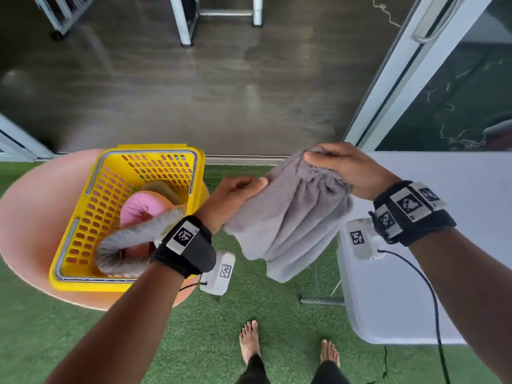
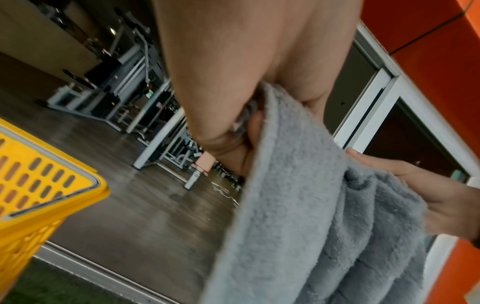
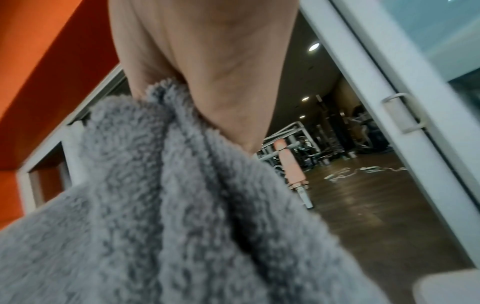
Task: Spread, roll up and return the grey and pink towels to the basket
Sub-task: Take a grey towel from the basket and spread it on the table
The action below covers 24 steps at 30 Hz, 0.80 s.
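A grey towel (image 1: 291,217) hangs bunched in the air between the yellow basket (image 1: 83,214) and the white table (image 1: 415,286). My left hand (image 1: 238,195) grips its left upper edge. My right hand (image 1: 340,167) pinches its top right corner. In the left wrist view the grey towel (image 2: 298,216) drapes down from my curled fingers (image 2: 221,144). Fluffy folds of the grey towel (image 3: 155,205) fill the right wrist view. A rolled pink towel (image 1: 141,206) lies inside the basket beside another rolled grey-white towel (image 1: 130,245).
The basket stands on a round pink stool (image 1: 25,225) on green artificial turf (image 1: 277,300). A sliding glass door frame (image 1: 388,87) rises behind the table. Dark flooring with gym equipment legs (image 1: 182,20) lies beyond. My bare feet (image 1: 249,339) stand below the towel.
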Tool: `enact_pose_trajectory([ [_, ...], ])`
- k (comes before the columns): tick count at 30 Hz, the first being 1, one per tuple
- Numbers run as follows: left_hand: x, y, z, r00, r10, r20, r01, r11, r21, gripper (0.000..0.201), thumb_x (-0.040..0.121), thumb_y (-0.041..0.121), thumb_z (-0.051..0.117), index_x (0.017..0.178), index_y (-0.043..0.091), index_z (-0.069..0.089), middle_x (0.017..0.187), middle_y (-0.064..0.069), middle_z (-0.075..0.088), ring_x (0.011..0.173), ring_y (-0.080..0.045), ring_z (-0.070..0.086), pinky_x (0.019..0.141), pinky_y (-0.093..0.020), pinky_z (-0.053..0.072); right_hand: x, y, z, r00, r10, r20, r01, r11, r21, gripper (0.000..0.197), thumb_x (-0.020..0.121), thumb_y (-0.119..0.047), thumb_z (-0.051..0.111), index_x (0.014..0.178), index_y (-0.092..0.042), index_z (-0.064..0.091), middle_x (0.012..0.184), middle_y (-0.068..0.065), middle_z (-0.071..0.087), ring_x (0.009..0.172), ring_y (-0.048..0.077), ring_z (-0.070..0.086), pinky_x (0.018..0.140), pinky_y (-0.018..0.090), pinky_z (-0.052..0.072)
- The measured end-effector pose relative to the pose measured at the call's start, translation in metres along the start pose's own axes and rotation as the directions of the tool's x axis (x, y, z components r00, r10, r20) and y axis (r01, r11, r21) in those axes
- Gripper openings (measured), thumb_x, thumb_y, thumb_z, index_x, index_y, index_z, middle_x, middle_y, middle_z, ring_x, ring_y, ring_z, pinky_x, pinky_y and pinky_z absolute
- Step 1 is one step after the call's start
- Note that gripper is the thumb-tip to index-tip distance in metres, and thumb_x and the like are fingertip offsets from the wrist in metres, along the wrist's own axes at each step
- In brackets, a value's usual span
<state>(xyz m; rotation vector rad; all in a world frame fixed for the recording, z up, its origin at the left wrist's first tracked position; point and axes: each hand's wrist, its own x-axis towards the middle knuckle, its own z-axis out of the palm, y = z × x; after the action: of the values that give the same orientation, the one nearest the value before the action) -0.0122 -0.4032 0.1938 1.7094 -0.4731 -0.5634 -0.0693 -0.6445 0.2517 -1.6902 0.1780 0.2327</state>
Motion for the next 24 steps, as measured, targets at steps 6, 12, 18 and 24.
enact_pose_trajectory([
  [6,-0.01,0.002,0.015,0.975,-0.057,-0.213,0.054,0.998,-0.02,0.025,0.093,0.013,0.06,0.069,0.017,0.066,0.06,0.013,0.051,0.058,0.002,0.045,0.056,-0.014,0.034,0.029,0.005,-0.016,0.991,-0.125,0.053,0.134,0.96,-0.246,0.022,0.092,-0.029,0.066,0.087,-0.008,0.069,0.083,-0.002,0.071,0.076,0.012,0.067,0.074,0.025,0.052],
  [12,-0.018,0.034,0.035,0.839,-0.006,-0.544,-0.029,0.998,-0.056,0.017,0.09,0.016,0.064,0.085,0.0,0.066,0.078,-0.003,0.06,0.073,-0.011,0.05,0.066,-0.023,0.04,0.106,-0.038,-0.02,0.901,-0.377,0.212,0.431,0.826,-0.363,0.026,0.092,-0.028,0.067,0.097,-0.003,0.071,0.094,0.005,0.071,0.081,0.002,0.056,0.08,0.023,0.046],
  [18,-0.077,0.041,0.112,0.501,0.016,-0.865,0.01,1.0,0.024,0.021,0.094,0.006,0.057,0.079,0.016,0.068,0.07,0.013,0.067,0.067,0.0,0.056,0.066,-0.014,0.045,0.131,-0.066,-0.08,0.754,-0.443,0.485,0.627,0.264,-0.733,0.046,0.101,-0.051,0.041,0.136,-0.026,0.056,0.133,0.011,0.061,0.123,0.034,0.052,0.103,0.034,0.035],
  [24,-0.133,-0.059,0.274,0.481,-0.223,-0.848,0.419,0.908,-0.002,0.023,0.083,0.05,0.058,0.086,0.03,0.07,0.071,0.014,0.066,0.063,0.0,0.054,0.063,-0.027,0.046,0.162,0.083,-0.172,0.685,-0.033,0.728,0.702,-0.235,-0.672,0.027,0.096,-0.026,0.04,0.118,-0.026,0.056,0.094,0.009,0.069,0.078,0.037,0.062,0.075,0.044,0.051],
])
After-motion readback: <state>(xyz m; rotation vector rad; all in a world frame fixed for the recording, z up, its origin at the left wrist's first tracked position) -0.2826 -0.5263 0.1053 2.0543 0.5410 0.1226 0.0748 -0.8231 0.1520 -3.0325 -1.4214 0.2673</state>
